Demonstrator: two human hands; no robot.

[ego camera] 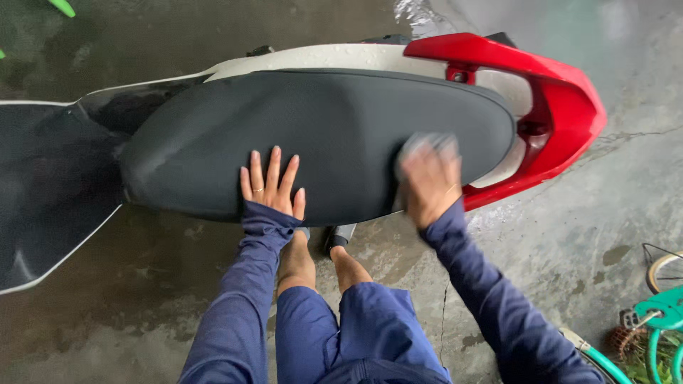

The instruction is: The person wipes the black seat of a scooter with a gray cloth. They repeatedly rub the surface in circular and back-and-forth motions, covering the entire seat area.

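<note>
Right hand [430,186]: grip closed over a pale cloth [425,146], fingers curled down on it; the hand is motion-blurred, so the exact finger positions cannot be made out. Cloth and hand bear on the rear part of the black scooter seat [334,135], near its edge closest to the person, with the cloth showing only above the knuckles. A thin bangle sits at that wrist.

Left hand [270,186]: grip fully open and holding nothing. Palm is flat on the seat, fingers spread and pointing away from the person, a ring visible on one finger. It rests near the middle of the seat's near edge, well apart from the right hand.

Both arms are in dark blue sleeves [238,299] that reach over the backs of the hands. Matching blue trousers and two bare lower legs show between the arms, the feet just beside a black footpeg [340,238] under the seat.

Seat surface is matt black and spans most of the view. Behind its tail stands a red grab rail [569,99] wrapping around the rear; the cream body panel [320,58] along the far side carries water droplets. The scooter's dark floorboard [43,192] lies to the left.

Concrete floor [142,284] is wet and stained, with a crack running beside the right arm. Part of a green bicycle [662,313] shows at the lower right corner.
</note>
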